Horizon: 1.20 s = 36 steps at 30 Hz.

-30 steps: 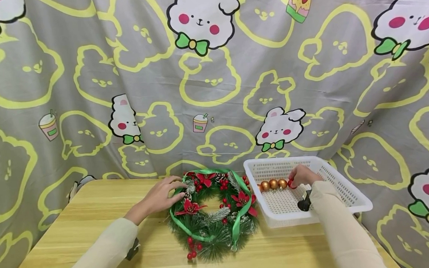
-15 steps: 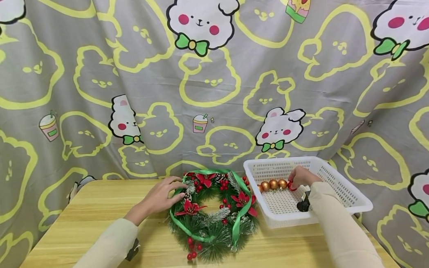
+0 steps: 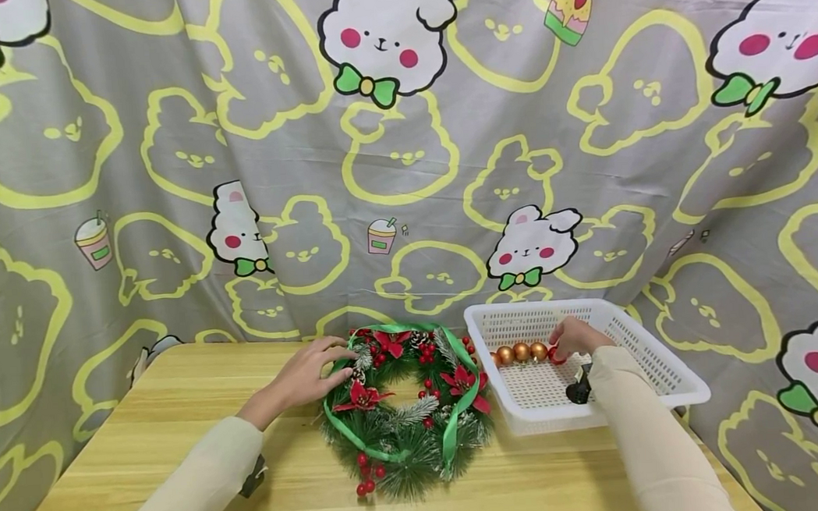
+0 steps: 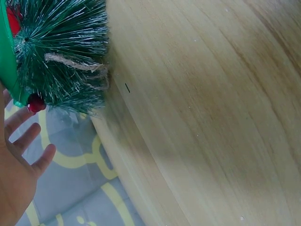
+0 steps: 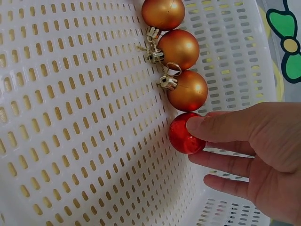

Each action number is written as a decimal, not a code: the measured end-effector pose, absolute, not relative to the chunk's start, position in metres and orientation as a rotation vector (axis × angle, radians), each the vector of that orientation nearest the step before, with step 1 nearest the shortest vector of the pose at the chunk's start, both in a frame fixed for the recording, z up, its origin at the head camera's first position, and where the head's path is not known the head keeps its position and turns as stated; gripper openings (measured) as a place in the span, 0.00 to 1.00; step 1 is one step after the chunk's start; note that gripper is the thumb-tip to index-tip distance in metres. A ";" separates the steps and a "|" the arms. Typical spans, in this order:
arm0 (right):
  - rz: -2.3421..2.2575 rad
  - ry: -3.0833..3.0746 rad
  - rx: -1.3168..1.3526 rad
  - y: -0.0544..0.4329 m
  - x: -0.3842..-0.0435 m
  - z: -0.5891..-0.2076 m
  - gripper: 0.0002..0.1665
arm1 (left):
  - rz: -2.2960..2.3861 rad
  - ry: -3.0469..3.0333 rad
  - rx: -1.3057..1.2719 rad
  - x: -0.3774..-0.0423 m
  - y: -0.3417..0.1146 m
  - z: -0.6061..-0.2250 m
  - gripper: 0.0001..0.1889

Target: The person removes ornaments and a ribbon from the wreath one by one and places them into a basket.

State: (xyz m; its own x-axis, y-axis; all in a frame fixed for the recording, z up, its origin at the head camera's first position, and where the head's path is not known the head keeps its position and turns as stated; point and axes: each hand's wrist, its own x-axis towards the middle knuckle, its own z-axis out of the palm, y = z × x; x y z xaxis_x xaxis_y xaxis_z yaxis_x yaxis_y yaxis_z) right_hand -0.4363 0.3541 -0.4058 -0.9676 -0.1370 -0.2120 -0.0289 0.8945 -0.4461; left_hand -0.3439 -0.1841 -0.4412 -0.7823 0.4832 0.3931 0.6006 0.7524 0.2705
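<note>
A green wreath (image 3: 411,474) lies on the table, dressed with red poinsettias, berries, pinecones and a loose green ribbon (image 3: 451,440). My left hand (image 3: 313,373) touches its left side with relaxed, spread fingers. In the left wrist view, those fingers (image 4: 27,136) sit beside the wreath's needles and a red berry (image 4: 35,102). Inside a white basket (image 3: 669,365), my right hand (image 3: 577,337) holds a shiny red Christmas ball (image 5: 183,134) between thumb and fingers. Beside it stand several golden balls (image 5: 187,90) in a row along the basket wall, their caps facing inward.
The basket stands to the right of the wreath, near the table's back right corner. A patterned grey curtain (image 3: 405,185) hangs close behind the table. Bare wooden tabletop (image 3: 159,427) shows to the left of the wreath.
My right hand and the red ball have dipped very slightly inside the basket. My left hand and the wreath look the same.
</note>
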 end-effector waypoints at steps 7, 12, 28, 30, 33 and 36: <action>-0.653 2.821 -0.121 0.353 -0.436 -0.404 0.20 | -0.548 -2.666 -0.840 -0.343 -0.185 -0.441 0.17; -0.642 2.825 -0.105 0.352 -0.433 -0.398 0.20 | -0.543 -2.668 -0.843 -0.343 -0.184 -0.441 0.17; -0.547 2.882 -0.164 0.344 -0.428 -0.373 0.19 | -0.536 -2.666 -0.851 -0.344 -0.184 -0.441 0.16; -0.519 2.896 -0.177 0.342 -0.428 -0.369 0.19 | -0.533 -2.668 -0.851 -0.344 -0.185 -0.440 0.16; -0.489 2.910 -0.195 0.340 -0.431 -0.364 0.18 | -0.536 -2.673 -0.849 -0.344 -0.185 -0.439 0.16; -0.490 2.920 -0.225 0.338 -0.435 -0.359 0.18 | -0.540 -2.680 -0.845 -0.344 -0.185 -0.440 0.17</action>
